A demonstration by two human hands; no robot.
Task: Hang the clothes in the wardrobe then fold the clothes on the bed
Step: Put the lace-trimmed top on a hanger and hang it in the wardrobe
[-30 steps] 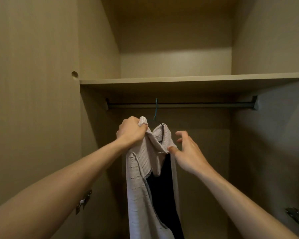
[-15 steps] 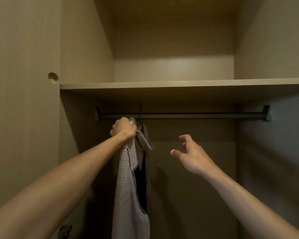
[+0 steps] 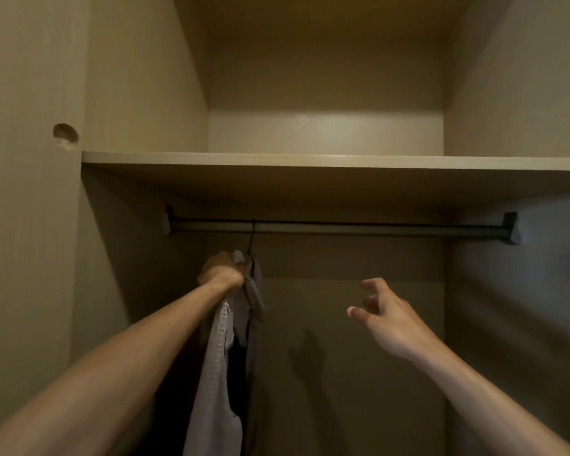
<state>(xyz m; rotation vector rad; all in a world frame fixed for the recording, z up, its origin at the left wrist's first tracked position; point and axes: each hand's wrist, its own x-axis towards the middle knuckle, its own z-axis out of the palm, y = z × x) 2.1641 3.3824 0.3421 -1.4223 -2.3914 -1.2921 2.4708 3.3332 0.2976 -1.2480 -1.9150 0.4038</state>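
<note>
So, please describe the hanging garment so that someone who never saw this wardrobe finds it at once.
Below the wardrobe shelf runs a dark rail. Towards its left end a thin hanger hook hangs on it, and under the hook the left hand grips a pale grey knit garment with a dark inner layer. No other clothing is in view.

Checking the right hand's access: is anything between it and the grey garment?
Nothing visible. The right hand is open in bare space to the right of the grey garment, which the left hand grips at the collar, below the hanger hook on the rod.
</note>
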